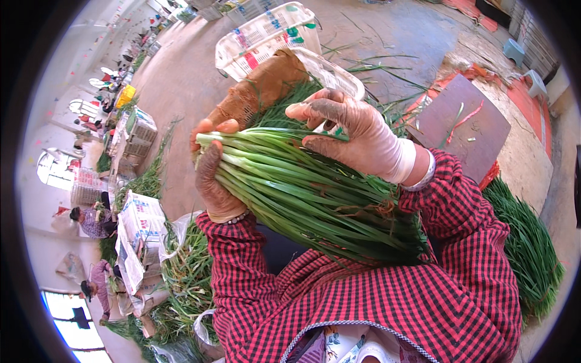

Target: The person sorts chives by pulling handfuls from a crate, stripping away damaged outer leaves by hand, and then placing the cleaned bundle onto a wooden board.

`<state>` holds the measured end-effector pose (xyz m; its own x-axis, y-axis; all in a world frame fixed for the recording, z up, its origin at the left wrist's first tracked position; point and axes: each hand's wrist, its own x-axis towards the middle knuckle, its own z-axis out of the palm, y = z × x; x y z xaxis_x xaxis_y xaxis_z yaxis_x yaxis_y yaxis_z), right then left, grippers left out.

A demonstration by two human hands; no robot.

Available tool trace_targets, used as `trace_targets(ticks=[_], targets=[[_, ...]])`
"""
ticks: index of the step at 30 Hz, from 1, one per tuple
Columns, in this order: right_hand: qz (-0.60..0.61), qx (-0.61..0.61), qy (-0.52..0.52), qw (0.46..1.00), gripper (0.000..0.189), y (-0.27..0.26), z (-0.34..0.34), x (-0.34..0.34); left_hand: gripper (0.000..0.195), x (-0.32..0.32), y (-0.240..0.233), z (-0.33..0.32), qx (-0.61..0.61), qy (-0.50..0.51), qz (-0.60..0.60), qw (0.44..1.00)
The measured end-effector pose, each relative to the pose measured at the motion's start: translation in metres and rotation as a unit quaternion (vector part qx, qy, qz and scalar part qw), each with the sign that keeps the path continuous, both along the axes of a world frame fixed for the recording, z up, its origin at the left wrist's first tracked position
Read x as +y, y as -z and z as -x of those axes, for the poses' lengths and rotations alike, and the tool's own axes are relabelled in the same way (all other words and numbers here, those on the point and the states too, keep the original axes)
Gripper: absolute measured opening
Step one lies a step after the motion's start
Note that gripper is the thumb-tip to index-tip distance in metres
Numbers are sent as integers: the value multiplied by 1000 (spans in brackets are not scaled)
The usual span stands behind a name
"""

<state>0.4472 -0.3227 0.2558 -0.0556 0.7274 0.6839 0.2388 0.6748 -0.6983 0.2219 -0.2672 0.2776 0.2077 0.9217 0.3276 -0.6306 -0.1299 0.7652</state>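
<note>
My left hand (217, 174), in a thin soiled glove, grips a thick bundle of garlic chives (290, 181) around its pale cut ends. The green leaves fan out to the right, across my lap and below my right forearm. A few leaves in the bundle look brown and withered. Above the leaves is my right hand (347, 127), also gloved, its thumb and fingertips apart. One green blade crosses in front of its thumb, but I cannot tell whether the hand touches it. Dark dirt covers the fingers of both gloves.
Beyond my hands stand white plastic crates (268, 41), with brown cloth (263, 86) beside more greens. At right are a low board (458, 122) with a red strip on it and a large chive pile (522, 245). Loose greens (190, 272) lie left; people (95, 222) work farther off.
</note>
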Motion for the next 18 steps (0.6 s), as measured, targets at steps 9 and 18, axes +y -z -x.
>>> trace_targets(ticks=[9, 18], targets=[[69, 41, -118, 990, 18, -12, 21, 8, 34, -10, -51, 20, 76, -6, -119, 990], [223, 211, -241, 921, 19, -17, 22, 1, 29, -22, -58, 12, 133, -14, -89, 987]])
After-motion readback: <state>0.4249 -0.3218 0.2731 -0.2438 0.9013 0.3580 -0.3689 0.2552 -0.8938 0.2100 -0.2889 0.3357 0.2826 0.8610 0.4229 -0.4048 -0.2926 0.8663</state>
